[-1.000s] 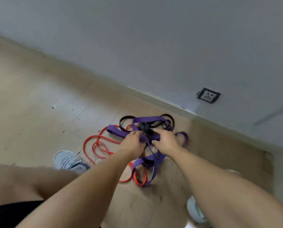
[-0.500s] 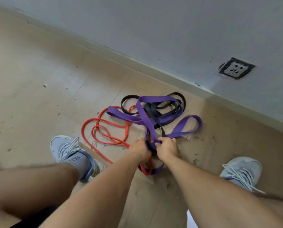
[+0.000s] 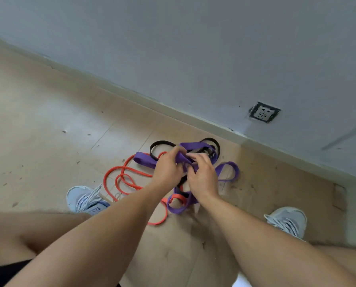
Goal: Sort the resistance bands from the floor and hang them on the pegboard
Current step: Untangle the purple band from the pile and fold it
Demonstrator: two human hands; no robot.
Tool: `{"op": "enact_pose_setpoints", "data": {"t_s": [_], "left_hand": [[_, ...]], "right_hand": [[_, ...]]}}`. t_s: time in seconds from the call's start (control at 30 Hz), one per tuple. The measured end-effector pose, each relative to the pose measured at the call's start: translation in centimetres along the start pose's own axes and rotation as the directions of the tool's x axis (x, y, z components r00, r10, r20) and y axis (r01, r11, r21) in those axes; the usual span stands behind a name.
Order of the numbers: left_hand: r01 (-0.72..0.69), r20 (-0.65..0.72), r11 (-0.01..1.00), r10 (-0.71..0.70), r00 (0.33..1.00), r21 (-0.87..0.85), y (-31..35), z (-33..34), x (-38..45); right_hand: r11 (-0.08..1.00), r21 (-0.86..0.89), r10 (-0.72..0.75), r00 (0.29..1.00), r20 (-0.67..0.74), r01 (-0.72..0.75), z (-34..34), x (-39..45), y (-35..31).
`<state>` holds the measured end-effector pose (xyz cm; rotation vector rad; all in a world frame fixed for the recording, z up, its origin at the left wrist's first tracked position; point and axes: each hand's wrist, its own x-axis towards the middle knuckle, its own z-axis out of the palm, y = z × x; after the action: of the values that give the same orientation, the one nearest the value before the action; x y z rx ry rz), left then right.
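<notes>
Here, left hand (image 3: 167, 166) and right hand (image 3: 201, 172) gripping purple band (image 3: 182, 157)

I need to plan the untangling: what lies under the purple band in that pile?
Under the purple band run black band loops and a red band, all on the floor. Left hand and right hand grip the purple band and cover the pile's middle, so the crossings there are hidden.

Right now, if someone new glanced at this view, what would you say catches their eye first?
Most striking is the tangle of resistance bands on the floor near the wall: the purple band, the orange band looping out to the left, and the black band behind. The left hand and right hand both grip the purple band at the middle. A wall socket sits low on the wall, upper right.
</notes>
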<state>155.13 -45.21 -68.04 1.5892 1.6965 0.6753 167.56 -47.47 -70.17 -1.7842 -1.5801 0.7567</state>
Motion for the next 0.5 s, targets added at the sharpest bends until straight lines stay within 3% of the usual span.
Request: {"op": "enact_pose_setpoints", "data": {"t_s": [0.13,0.23,0.3,0.37,0.5], "left_hand": [[-0.056,-0.031,0.990,0.053,0.998,-0.131,5.2,-1.9,-0.8],[-0.202,-0.031,0.969,0.200,0.979,-0.140,9.5,-3.7,-1.1],[-0.313,-0.066,0.941,0.307,0.950,-0.131,12.5,-5.0,-1.2],[-0.397,-0.161,0.905,0.373,0.914,-0.154,15.6,-6.6,-1.0],[-0.529,-0.419,0.808,0.399,0.815,-0.259,21.5,-11.6,-0.3]], "right_hand": [[0.993,0.067,0.091,0.996,0.028,-0.092,-2.2,-0.1,-1.3],[0.992,0.123,-0.014,0.999,-0.042,0.019,-3.7,0.0,-2.7],[0.971,0.239,-0.008,0.997,-0.082,0.028,-5.0,0.3,-4.3],[0.948,0.315,0.068,0.995,-0.071,-0.042,-6.2,0.9,-5.7],[0.960,0.218,0.158,0.984,0.087,-0.174,-8.6,1.7,-6.4]]}}
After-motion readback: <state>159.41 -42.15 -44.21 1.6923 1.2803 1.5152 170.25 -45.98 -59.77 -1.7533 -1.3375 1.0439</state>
